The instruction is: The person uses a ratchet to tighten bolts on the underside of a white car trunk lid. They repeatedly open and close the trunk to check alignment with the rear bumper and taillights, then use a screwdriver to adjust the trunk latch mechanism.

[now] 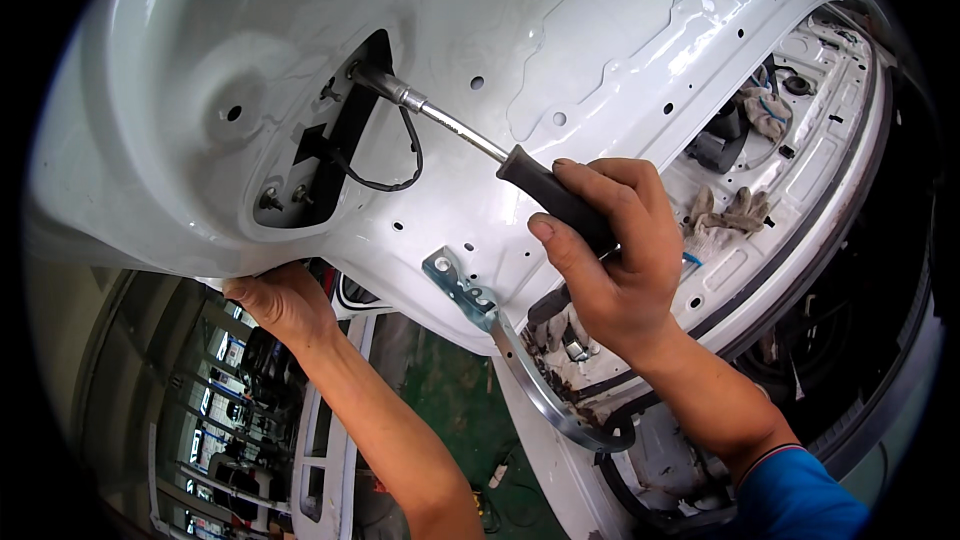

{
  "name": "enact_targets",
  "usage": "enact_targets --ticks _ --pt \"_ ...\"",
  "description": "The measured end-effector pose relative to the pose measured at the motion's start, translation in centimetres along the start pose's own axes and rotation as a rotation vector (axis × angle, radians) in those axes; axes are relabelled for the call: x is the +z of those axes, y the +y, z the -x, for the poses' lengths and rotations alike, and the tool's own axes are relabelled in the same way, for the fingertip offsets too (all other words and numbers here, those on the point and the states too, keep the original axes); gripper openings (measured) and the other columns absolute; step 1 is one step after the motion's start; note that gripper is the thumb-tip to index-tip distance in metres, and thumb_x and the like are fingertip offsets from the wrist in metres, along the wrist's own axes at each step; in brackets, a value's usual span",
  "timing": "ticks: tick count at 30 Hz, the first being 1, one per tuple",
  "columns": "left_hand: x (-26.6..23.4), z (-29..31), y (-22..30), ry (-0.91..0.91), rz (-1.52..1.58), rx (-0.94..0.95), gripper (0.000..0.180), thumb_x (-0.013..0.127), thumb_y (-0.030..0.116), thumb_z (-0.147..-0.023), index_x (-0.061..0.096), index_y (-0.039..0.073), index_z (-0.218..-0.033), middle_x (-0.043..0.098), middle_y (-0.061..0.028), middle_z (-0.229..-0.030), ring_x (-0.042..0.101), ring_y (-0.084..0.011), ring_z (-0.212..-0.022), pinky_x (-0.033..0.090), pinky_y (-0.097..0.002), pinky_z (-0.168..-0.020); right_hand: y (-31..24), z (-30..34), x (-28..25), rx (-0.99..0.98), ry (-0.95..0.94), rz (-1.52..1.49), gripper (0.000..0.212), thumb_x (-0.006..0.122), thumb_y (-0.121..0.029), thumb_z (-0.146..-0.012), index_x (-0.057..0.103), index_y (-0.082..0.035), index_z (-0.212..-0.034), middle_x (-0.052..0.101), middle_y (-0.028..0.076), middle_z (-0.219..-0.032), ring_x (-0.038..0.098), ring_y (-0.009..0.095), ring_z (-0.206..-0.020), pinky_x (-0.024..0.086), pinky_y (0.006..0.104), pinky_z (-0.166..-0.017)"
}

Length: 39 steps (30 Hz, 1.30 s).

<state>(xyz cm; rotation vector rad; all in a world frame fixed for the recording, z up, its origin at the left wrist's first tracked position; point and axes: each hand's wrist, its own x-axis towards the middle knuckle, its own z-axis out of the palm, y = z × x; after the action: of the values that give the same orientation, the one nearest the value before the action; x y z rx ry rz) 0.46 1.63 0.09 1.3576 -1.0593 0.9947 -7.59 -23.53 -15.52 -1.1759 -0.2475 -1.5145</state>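
My right hand [625,250] is closed round the black handle of a socket driver [470,135]. Its metal shaft runs up and left, and its socket end sits at the upper end of a dark slanted opening in a white car body panel [440,20]. Threaded studs with nuts [270,199] show at the opening's lower end. A black cable [395,183] loops out of it. My left hand [290,305] grips the panel's lower edge, thumb in front. Its other fingers are hidden behind the edge.
A curved metal hinge arm [545,385] is attached near the panel's lower corner. On the white body to the right lie work gloves [728,210] and a black cylindrical part [718,140]. Below are a green floor [450,390] and a rack of parts [230,420] at left.
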Motion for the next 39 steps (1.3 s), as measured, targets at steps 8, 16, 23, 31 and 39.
enact_targets --ticks 8,16,23,31,39 --pt "0.1 0.2 0.1 -0.001 -0.009 -0.009 0.105 0.068 0.076 -0.076 0.036 0.016 -0.155 0.038 -0.0049 -0.158 0.035 -0.0281 -0.145 0.031 -0.0522 -0.119 -0.9 -0.4 0.0 0.830 -0.077 -0.699 0.034 0.067 -0.025 -0.100 0.066 0.004 -0.117 0.066 0.006 -0.082 0.059 0.009 -0.062 0.045 0.0216 -0.050" --pt "0.7 0.0 0.5 -0.013 -0.021 0.000 0.107 0.068 0.078 -0.074 0.035 0.016 -0.155 0.038 -0.0052 -0.158 0.036 -0.0285 -0.145 0.032 -0.0523 -0.118 -0.4 -0.4 -0.4 0.691 -0.138 -0.519 0.038 0.072 -0.020 -0.095 0.060 0.005 -0.121 0.063 0.005 -0.083 0.057 0.007 -0.061 0.043 0.0213 -0.050" --pt "0.2 0.2 0.2 0.014 -0.022 -0.026 0.107 0.067 0.078 -0.074 0.035 0.015 -0.155 0.038 -0.0054 -0.158 0.036 -0.0285 -0.145 0.032 -0.0524 -0.118 -0.1 -1.0 -0.6 1.068 -0.174 -1.051 0.039 0.072 -0.023 -0.095 0.062 0.005 -0.119 0.064 0.007 -0.084 0.054 0.009 -0.057 0.043 0.0223 -0.049" --pt "0.1 0.1 0.1 0.003 -0.024 -0.008 0.105 0.067 0.078 -0.075 0.036 0.016 -0.154 0.039 -0.0044 -0.157 0.037 -0.0275 -0.144 0.033 -0.0518 -0.118 -0.4 -0.8 -0.3 0.956 -0.087 -0.895 0.042 0.073 -0.024 -0.094 0.061 0.004 -0.122 0.061 0.004 -0.080 0.052 0.007 -0.056 0.041 0.0214 -0.049" --pt "0.6 0.0 0.3 0.014 -0.013 -0.005 0.104 0.067 0.078 -0.076 0.037 0.016 -0.154 0.040 -0.0040 -0.156 0.037 -0.0269 -0.144 0.033 -0.0518 -0.117 0.4 0.1 0.2 0.838 -0.076 -0.839 0.041 0.076 -0.013 -0.090 0.059 0.005 -0.123 0.061 0.007 -0.092 0.052 0.006 -0.060 0.041 0.0210 -0.048"
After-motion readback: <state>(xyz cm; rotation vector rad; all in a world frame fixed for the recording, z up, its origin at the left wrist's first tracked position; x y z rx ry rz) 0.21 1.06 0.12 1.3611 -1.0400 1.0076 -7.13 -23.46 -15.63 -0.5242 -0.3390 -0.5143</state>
